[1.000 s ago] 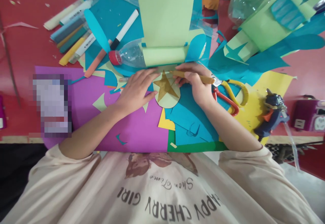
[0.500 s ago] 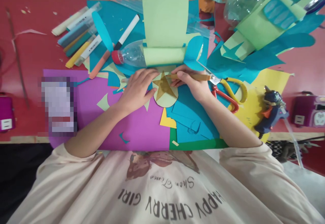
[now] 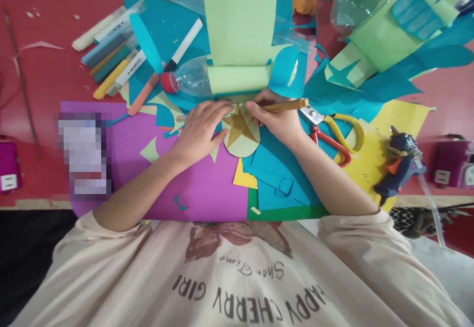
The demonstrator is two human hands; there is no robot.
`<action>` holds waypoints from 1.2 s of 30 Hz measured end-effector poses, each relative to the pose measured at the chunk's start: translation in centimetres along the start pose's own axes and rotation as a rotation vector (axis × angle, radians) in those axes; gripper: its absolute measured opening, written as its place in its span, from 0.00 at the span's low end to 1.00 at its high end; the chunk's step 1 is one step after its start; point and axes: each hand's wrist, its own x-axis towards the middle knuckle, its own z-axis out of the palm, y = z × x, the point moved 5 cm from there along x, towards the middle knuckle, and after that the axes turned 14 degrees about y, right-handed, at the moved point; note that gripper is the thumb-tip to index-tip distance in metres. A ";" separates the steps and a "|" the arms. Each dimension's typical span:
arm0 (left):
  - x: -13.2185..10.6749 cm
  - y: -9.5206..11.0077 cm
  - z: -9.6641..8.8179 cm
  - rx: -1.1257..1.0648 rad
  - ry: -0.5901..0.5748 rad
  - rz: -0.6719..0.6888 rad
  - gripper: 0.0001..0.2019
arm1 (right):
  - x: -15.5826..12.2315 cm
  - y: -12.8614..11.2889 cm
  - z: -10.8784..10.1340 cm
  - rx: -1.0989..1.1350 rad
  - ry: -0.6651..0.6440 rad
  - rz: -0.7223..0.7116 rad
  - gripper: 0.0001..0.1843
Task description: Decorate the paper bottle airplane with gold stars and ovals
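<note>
1. Leftmost, we have several markers [image 3: 120, 77] fanned out, partly over blue paper [image 3: 159, 16].
2. Next, our left hand [image 3: 200, 127] lies flat, fingers outstretched, over the purple sheet [image 3: 207, 188], fingertips and thumb at the left edge of a pale green disc [image 3: 244, 149].
3. Between our hands we see that disc, bearing a brown-gold star [image 3: 238, 127], just below a red-capped clear bottle [image 3: 194, 76] wrapped in pale green paper [image 3: 240, 79].
4. Our right hand [image 3: 281, 122] pinches a brown marker [image 3: 294, 104] between thumb and fingers, angled toward the star's right side.
5. Farther right, we find scissors [image 3: 342, 156], then a glue gun [image 3: 400, 171] by yellow paper [image 3: 403, 119].
</note>
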 end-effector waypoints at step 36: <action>-0.1 0.2 -0.2 0.010 -0.018 -0.037 0.20 | -0.1 0.4 0.3 -0.101 -0.104 -0.007 0.19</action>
